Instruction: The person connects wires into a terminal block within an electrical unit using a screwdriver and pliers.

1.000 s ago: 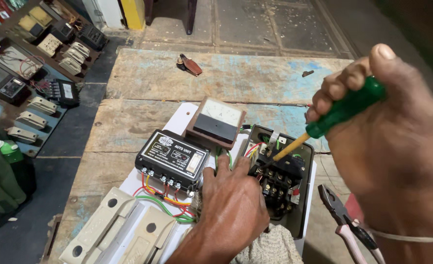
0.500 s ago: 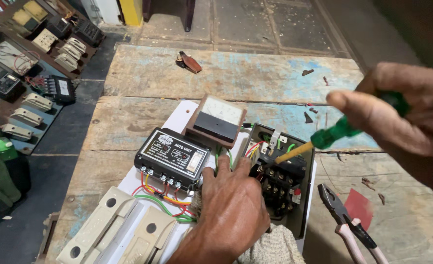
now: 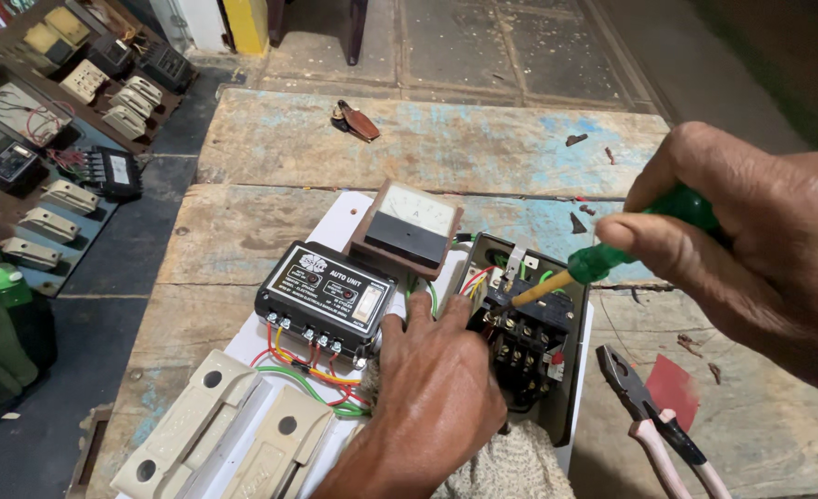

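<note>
My right hand (image 3: 760, 240) grips a green-handled screwdriver (image 3: 603, 261); its tip rests on the top terminals of a black contactor block (image 3: 524, 337) inside an open dark box. My left hand (image 3: 436, 397) lies flat on the white panel board (image 3: 353, 208), fingers against the contactor's left side and over coloured wires. Left of it sits a black control unit (image 3: 324, 298) with red, yellow and green wires (image 3: 312, 374) below. A square analogue meter (image 3: 407, 226) with a brown frame stands behind.
Pliers with pink handles (image 3: 654, 420) lie at the lower right on the worn wooden table (image 3: 446, 139). Two cream fuse carriers (image 3: 219, 434) sit at the panel's lower left. A board of switches and parts (image 3: 67, 111) lies on the floor at left. A small brown object (image 3: 355, 120) rests far back.
My right hand has turned and dropped lower with the screwdriver, whose tip stays at the contactor's top. The view has shifted slightly. My left hand has stayed in place.
</note>
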